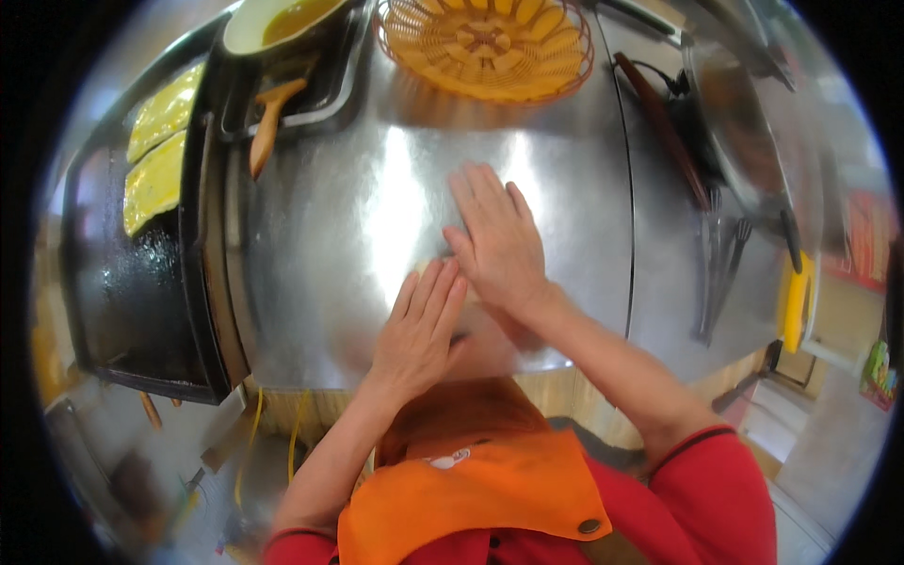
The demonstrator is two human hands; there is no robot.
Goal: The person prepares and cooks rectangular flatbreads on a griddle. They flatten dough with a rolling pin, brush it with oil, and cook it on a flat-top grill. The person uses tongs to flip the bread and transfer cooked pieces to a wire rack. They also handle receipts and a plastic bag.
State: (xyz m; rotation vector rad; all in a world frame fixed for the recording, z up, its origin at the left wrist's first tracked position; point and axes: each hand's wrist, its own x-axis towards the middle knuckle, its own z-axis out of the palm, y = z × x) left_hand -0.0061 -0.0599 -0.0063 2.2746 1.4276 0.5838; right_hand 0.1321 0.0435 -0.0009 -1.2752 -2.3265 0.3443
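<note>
Both my hands are over the stainless steel worktop [318, 212], flat and palm down. My left hand [420, 328] has its fingers stretched forward, with the fingertips close to the thumb side of the other hand. A small pale piece [422, 265], perhaps dough, peeks out past the left fingertips; the rest of it is hidden. My right hand [500, 244] lies further forward, its thumb spread away from the fingers. Neither hand has its fingers closed around anything. What lies under the palms cannot be seen.
Two yellow, shiny flat pieces of food [155, 183] lie on a black griddle [141, 304] at left. A wooden-handled brush [268, 127] rests on a dark tray [233, 120] beside a bowl of yellow liquid [247, 28]. A woven basket [487, 56] stands ahead; tongs [706, 282] lie right.
</note>
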